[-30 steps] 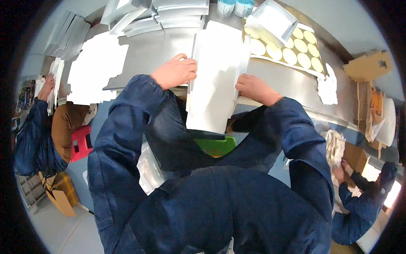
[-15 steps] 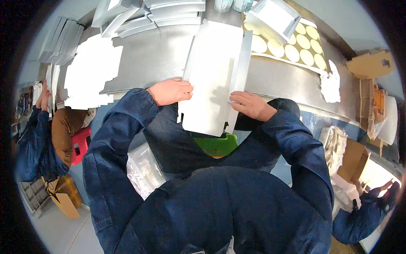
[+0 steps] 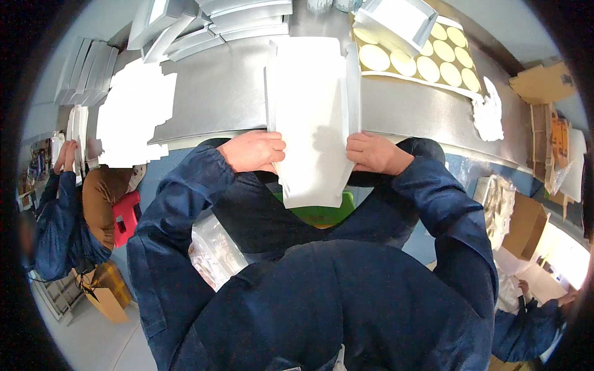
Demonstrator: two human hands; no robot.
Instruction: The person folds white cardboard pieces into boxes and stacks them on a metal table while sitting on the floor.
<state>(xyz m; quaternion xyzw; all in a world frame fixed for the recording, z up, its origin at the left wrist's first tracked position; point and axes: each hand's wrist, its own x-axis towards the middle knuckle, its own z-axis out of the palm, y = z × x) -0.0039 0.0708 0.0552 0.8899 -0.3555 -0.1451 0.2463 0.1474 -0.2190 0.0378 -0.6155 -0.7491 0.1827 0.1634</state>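
Note:
A long white card blank (image 3: 309,105) with raised silvery side flaps lies over the front edge of the steel table (image 3: 210,96), its near end jutting out above my lap. My left hand (image 3: 255,150) is closed on its left side and my right hand (image 3: 377,151) on its right side, fingers bent at the flaps. To the left lies a pile of flat white blanks (image 3: 133,111). To the right are a sheet of round cream stickers (image 3: 427,71) with an open silvery box (image 3: 393,21) on it, and a crumpled white item (image 3: 486,111).
Stacked silvery boxes (image 3: 241,18) line the back left, beside pale cylinders (image 3: 318,5). A green stool (image 3: 318,215) shows between my legs. A co-worker (image 3: 62,229) near a red stool (image 3: 127,216) works at left, another (image 3: 532,331) at lower right. Cardboard (image 3: 538,83) stands at far right.
Over the last second both my hands have moved down toward me along the blank's sides. The blank shifted slightly nearer, and its flaps stood wider apart half a second ago.

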